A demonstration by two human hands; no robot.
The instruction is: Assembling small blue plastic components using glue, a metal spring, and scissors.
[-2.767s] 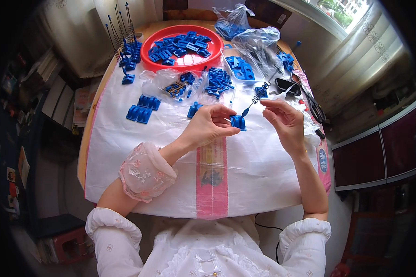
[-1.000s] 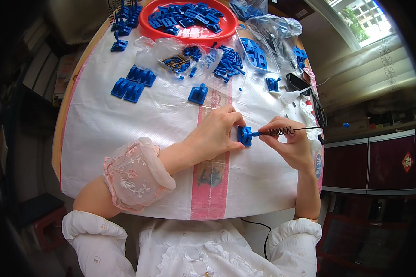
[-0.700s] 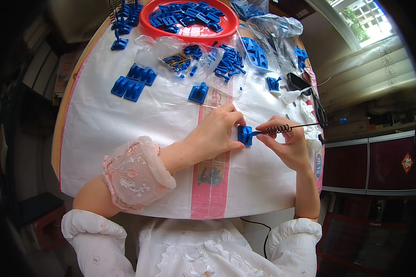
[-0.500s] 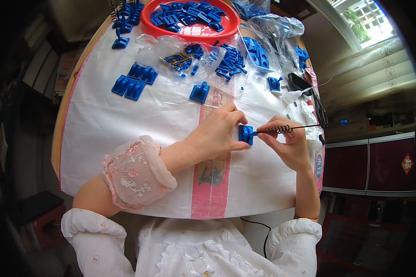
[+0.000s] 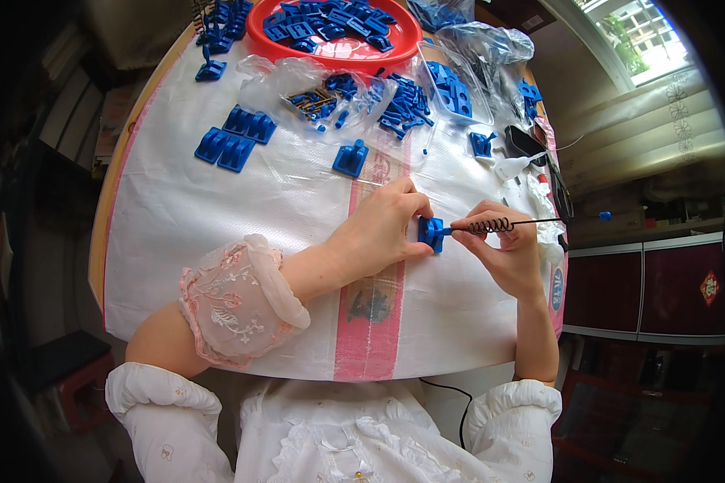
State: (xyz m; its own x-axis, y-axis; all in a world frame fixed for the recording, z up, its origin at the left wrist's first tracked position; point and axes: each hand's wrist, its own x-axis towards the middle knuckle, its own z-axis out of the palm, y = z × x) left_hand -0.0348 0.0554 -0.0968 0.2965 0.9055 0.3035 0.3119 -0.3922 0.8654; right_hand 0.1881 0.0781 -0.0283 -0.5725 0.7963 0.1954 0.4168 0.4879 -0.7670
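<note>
Near the middle of the table, a blue plastic base (image 5: 432,234) is pinched between the thumb and fingers of my left hand (image 5: 376,227). A blue stem joins its right side to a black coil-spring rod (image 5: 491,226). My right hand (image 5: 505,251) has thumb and fingertips closed at the stem, near the coil's left end. The rod's thin straight part runs right over that hand to a small blue cap (image 5: 605,216). A similar blue base (image 5: 350,158) with an upright lug lies beyond my left hand.
Several blue clip-like pieces (image 5: 235,138) stand in rows at left. A red basin (image 5: 330,61) of blue parts is at the back, beside open plastic bags (image 5: 274,76) of small parts and a clear tray (image 5: 479,113). A white squeeze bottle (image 5: 511,167) lies at right.
The blue base has turned slightly in my left fingers. Both hands keep nearly the same place, and the rod stays in line with the base.
</note>
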